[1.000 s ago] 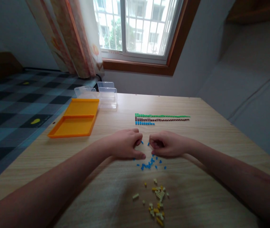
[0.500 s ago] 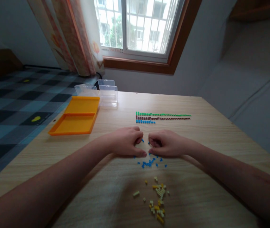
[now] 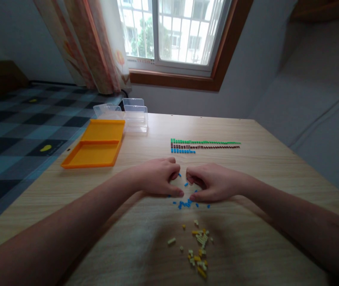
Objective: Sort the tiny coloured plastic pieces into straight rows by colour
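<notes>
Small blue building bricks [image 3: 184, 204] lie loosely scattered on the table between and in front of my hands. My left hand [image 3: 159, 176] rests beside them, fingers curled and thumb held apart, with nothing visible in its grasp. Close to its index finger is a single blue brick [image 3: 180, 174]. Opposite it, my right hand [image 3: 209, 180] has curled fingers and a separate thumb, whose tip is at the edge of the blue pile. Another blue brick [image 3: 186, 184] lies just below its fingertips. Beyond my hands, a short blue row [image 3: 183, 151] lines up under longer brown [image 3: 205, 147] and green [image 3: 205, 142] rows.
Nearer to me lies a pile of yellow and cream bricks [image 3: 200, 240]. An open orange case [image 3: 90, 165] stands at the left, with clear plastic boxes [image 3: 136, 125] behind it. A checked bed [image 3: 5, 131] adjoins the table's left side.
My right hand has shifted slightly, its thumb moving down and right so its grip looks wider. A blue brick near its fingertips shows more fully. My left hand stays almost still.
</notes>
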Demonstrator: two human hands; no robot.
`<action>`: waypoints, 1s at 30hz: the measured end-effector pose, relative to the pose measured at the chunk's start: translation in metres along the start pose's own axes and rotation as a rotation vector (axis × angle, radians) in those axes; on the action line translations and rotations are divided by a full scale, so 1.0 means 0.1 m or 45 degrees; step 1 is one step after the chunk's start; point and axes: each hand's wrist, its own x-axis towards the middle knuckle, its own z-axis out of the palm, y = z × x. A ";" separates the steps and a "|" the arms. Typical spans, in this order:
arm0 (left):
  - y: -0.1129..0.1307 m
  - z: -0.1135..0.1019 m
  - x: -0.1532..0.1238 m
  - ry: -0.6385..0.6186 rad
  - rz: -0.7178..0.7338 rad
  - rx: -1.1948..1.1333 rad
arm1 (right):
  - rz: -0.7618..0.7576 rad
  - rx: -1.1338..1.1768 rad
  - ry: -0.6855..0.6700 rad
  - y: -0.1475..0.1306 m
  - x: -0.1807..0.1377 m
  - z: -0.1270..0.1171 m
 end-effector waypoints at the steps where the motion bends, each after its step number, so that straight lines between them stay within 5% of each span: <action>1: 0.00 0.00 0.00 0.000 0.001 -0.002 | 0.005 -0.006 -0.002 0.00 0.00 0.00; 8: -0.02 0.03 0.01 0.019 0.011 -0.009 | 0.024 0.006 -0.012 0.01 0.01 0.00; 18: 0.01 0.01 0.01 -0.001 -0.010 0.027 | 0.168 -0.017 0.230 -0.01 0.08 0.15; 30: 0.17 0.06 -0.03 -0.011 -0.073 0.162 | 0.097 0.101 0.103 0.03 0.06 0.05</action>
